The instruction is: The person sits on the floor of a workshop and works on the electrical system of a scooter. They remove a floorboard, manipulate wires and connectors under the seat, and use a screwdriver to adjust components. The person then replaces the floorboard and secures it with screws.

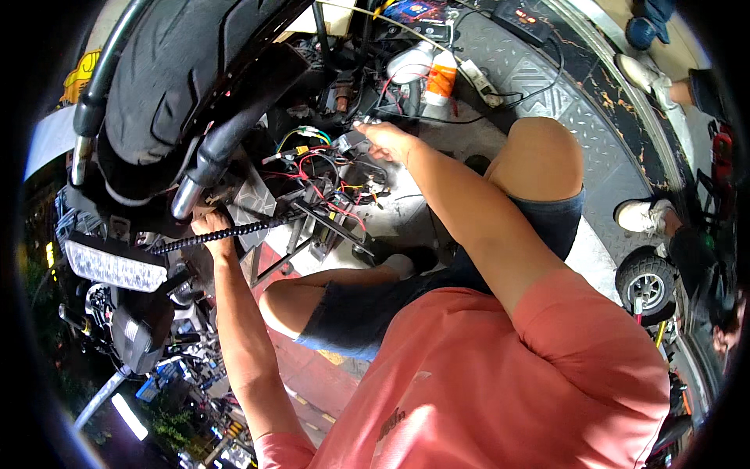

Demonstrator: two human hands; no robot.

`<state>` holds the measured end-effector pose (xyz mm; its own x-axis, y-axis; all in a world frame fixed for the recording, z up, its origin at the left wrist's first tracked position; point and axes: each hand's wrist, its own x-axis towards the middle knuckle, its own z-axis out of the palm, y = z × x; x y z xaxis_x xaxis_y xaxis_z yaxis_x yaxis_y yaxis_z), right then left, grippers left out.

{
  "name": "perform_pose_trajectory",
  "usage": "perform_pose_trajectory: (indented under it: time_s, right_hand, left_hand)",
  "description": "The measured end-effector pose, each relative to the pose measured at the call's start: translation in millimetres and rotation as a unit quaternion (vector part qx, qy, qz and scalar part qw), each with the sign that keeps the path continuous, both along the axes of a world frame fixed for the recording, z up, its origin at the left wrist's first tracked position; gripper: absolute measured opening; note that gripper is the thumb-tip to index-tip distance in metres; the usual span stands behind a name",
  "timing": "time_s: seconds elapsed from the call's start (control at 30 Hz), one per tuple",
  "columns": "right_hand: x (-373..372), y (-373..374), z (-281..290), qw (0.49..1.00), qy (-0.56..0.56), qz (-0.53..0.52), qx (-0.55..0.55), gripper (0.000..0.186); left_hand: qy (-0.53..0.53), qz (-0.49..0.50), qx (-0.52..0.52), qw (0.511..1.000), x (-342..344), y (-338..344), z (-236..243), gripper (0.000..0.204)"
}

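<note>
My right hand (388, 143) reaches in over a tangle of coloured wires (320, 176). Its fingers are pinched together beside a small grey box-shaped part (349, 141); whether they hold that part or something smaller does not show. Low on the other side, my left hand (211, 224) is curled closed just under the end of a black-and-silver tube (205, 168). What lies in its fingers is hidden. A black ribbed cable sleeve (226, 235) runs across by that wrist. Above the tube stands a large black tyre (168, 86).
A white bottle with an orange label (441, 78) stands by a power strip (480, 83) on the ramped metal plate (539, 82). A lamp unit (117, 263) juts out at left. A small wheel (646, 283) and another person's shoes (642, 216) are at right.
</note>
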<state>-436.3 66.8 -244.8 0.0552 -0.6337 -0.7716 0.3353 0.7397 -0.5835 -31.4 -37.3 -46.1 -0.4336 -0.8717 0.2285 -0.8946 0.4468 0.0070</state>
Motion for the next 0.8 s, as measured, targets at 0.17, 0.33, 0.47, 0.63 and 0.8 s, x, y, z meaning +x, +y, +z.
perform_pose_trajectory:
  time_s: [0.17,0.33,0.47,0.63,0.8]
  right_hand:
    - [28.9,-24.7,-30.1,0.984,-0.178,0.019,-0.027,0.044]
    - [61.2,-58.7,-31.8,0.946,-0.312,-0.080,-0.009,0.026]
    - [44.4,-99.0,-9.9,0.921,-0.317,-0.220,-0.042,0.020]
    - [-12.7,-102.1,113.7,0.889,-0.349,-0.256,-0.148,0.032]
    - [-66.8,-88.8,161.5,0.847,0.095,-0.049,-0.520,0.026]
  left_hand:
    - [0.082,0.022,0.058,0.995,-35.6,2.7,13.1,0.028]
    - [-0.155,0.111,0.033,0.981,7.6,6.6,-10.7,0.033]
    - [-0.538,0.144,-0.052,0.829,5.6,-5.5,-21.5,0.036]
    - [-0.127,0.144,0.012,0.981,-4.8,20.4,-13.5,0.029]
    - [-0.036,0.036,-0.049,0.997,-19.7,20.9,14.1,0.023]
